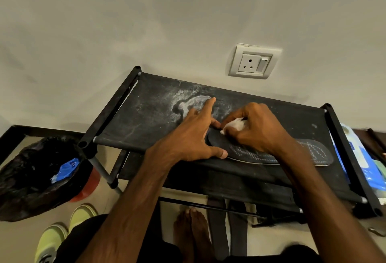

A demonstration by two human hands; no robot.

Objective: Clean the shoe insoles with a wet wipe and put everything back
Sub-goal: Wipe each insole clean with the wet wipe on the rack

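Insole [313, 152] on rack [146, 116], part hidden under my right hand [257, 131] clutching a wipe [236, 124]. My left hand [192, 137] presses its end, fingers straight. Blue pack [363, 158] print unreadable.

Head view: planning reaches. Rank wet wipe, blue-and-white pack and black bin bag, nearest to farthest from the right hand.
1. wet wipe, gripped in the right hand itself.
2. blue-and-white pack, at the far right.
3. black bin bag, on the floor, far left.
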